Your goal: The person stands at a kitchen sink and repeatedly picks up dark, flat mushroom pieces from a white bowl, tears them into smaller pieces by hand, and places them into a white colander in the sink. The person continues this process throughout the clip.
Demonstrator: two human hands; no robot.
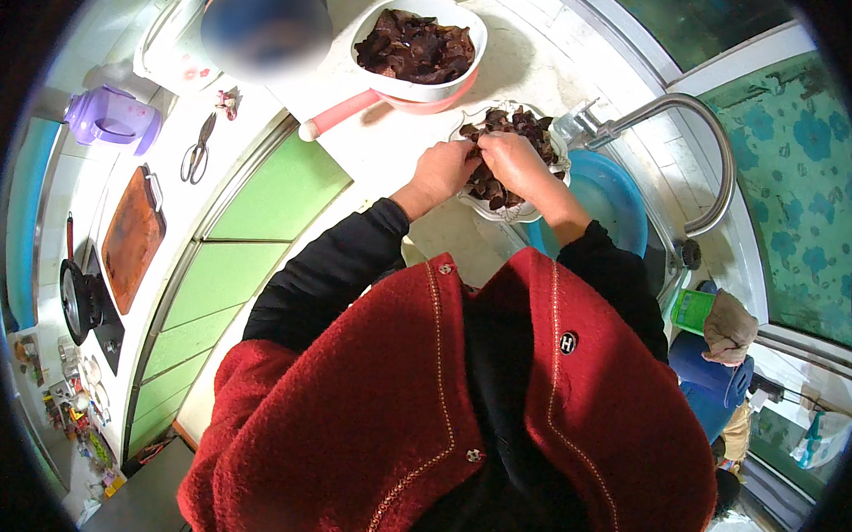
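Observation:
Over a white scalloped dish (483,207), my left hand (442,171) and my right hand (517,165) meet at the fingertips. Both pinch what looks like a dark piece of wood ear fungus, mostly covered by the fingers. Brown, ruffled wood ear pieces (502,191) fill the dish beneath them. Farther off stands a white bowl (418,91) heaped with larger dark wood ear pieces (414,47). It rests in or on a pink vessel whose long handle (343,114) points left.
A curved steel faucet (729,164) arches at the right, near a blue basin (615,195). Along the left counter lie scissors (199,149), a wooden cutting board (133,238), a purple jug (114,120) and a dark pan (74,301). Green cabinet fronts (259,197) run below.

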